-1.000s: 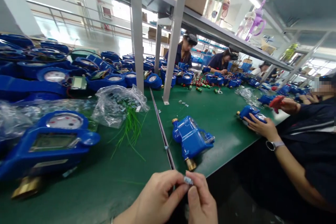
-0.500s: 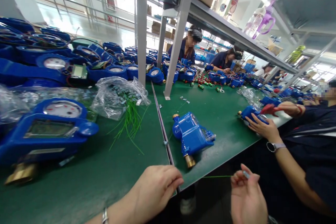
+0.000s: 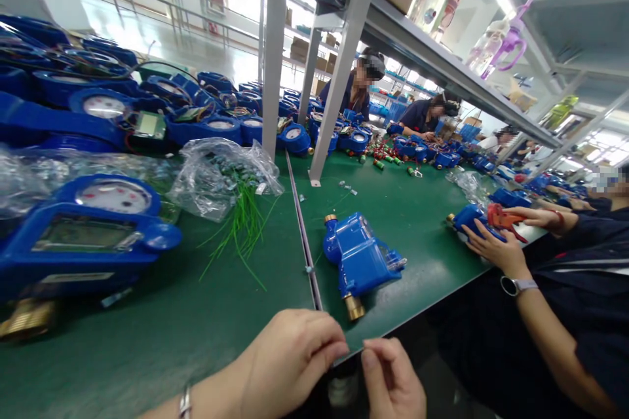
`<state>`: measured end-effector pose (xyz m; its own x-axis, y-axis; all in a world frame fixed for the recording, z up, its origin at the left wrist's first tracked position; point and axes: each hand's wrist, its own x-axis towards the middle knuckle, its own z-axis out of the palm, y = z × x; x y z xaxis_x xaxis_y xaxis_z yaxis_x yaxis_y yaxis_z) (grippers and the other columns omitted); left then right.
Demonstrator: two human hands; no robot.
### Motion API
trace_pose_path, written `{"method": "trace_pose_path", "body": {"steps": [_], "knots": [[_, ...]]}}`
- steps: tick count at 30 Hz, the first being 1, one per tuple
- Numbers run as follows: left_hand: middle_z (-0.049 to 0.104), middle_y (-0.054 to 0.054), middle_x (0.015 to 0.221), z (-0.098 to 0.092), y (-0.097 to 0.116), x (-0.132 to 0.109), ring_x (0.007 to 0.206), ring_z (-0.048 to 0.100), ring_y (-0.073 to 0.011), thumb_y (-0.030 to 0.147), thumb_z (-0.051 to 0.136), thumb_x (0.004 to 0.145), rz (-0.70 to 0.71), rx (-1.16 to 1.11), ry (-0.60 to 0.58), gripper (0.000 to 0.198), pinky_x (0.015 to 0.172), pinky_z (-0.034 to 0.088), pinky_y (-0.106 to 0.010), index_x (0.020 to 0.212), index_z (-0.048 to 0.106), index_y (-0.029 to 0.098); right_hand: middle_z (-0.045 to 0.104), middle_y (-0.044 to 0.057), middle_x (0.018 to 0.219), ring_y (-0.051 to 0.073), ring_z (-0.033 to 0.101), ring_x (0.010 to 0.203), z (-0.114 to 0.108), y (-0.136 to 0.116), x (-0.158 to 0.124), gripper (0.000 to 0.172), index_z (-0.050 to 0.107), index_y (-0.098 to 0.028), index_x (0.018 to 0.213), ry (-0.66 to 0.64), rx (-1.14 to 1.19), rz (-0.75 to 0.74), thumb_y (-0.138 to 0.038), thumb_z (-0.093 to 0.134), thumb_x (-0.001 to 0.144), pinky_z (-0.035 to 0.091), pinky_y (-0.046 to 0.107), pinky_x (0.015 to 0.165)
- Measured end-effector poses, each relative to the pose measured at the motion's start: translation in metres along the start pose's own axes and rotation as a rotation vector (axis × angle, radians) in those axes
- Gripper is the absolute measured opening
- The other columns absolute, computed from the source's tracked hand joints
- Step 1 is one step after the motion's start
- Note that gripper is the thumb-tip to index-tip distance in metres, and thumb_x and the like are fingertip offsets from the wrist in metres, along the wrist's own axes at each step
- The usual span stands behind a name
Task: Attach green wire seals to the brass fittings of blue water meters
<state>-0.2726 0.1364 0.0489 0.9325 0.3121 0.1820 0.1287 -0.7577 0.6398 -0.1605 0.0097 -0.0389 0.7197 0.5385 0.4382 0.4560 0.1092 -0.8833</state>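
Observation:
My left hand [image 3: 304,353] is closed in a pinch at the table's front edge. Just right of it, my right hand [image 3: 393,380] is also pinched, fingertips almost meeting the left ones. The thin green seal wire with its light-blue tag, visible earlier, is now hidden by my fingers. Beyond my hands a blue water meter [image 3: 361,252] with brass ends lies on the green table [image 3: 196,334]. A bunch of green seal wires [image 3: 248,216] spills from a clear plastic bag [image 3: 204,177]. On the left lies a larger-looking blue meter [image 3: 98,229] with a dial and display window.
At right, a co-worker's hand [image 3: 496,249] steadies another blue meter [image 3: 466,219], while the other hand holds red pliers [image 3: 506,219]. Metal shelf posts [image 3: 339,78] rise from the table. Meters with loose wiring [image 3: 216,124] crowd the back. A narrow gap [image 3: 302,229] splits the tabletop.
My right hand has moved left, right up to my left hand, and its blue tag and the stretched green wire have gone out of sight. My left hand stays nearly in place.

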Motion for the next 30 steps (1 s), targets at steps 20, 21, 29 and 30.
{"method": "trace_pose_path", "body": {"steps": [20,21,29,30], "knots": [[0.058,-0.003,0.097,0.019,-0.044,0.032,0.090,0.055,-0.0178,0.027,0.038,0.092,-0.083,-0.313,0.302,0.022,0.083,0.045,-0.031,0.102,0.058,0.024,0.054,0.003,0.078,0.016,0.051,0.073,-0.035,-0.056,0.108,0.019,0.063,-0.020,0.091,-0.256,-0.768,-0.451,-0.030,0.047,0.092,0.042,0.030,0.070],[0.058,-0.003,0.097,0.020,-0.044,0.032,0.090,0.055,-0.0178,0.027,0.038,0.092,-0.082,-0.315,0.303,0.022,0.083,0.045,-0.031,0.102,0.058,0.023,0.054,0.003,0.078,0.016,0.051,0.073,-0.035,-0.056,0.108,0.019,0.064,-0.020,0.091,-0.262,-0.776,-0.451,-0.030,0.047,0.092,0.042,0.030,0.070],[0.057,-0.003,0.099,0.023,-0.046,0.033,0.091,0.055,-0.0170,0.026,0.038,0.093,-0.080,-0.321,0.285,0.022,0.084,0.045,-0.031,0.104,0.057,0.024,0.054,0.002,0.077,0.016,0.051,0.072,-0.033,-0.062,0.110,0.018,0.063,-0.020,0.091,-0.286,-0.781,-0.486,-0.027,0.047,0.092,0.042,0.030,0.070],[0.057,-0.003,0.099,0.023,-0.046,0.034,0.091,0.055,-0.0169,0.026,0.039,0.093,-0.082,-0.319,0.282,0.021,0.084,0.045,-0.030,0.104,0.057,0.023,0.054,0.002,0.076,0.015,0.051,0.072,-0.033,-0.063,0.110,0.017,0.063,-0.020,0.090,-0.291,-0.784,-0.485,-0.027,0.047,0.092,0.042,0.030,0.070]]}}
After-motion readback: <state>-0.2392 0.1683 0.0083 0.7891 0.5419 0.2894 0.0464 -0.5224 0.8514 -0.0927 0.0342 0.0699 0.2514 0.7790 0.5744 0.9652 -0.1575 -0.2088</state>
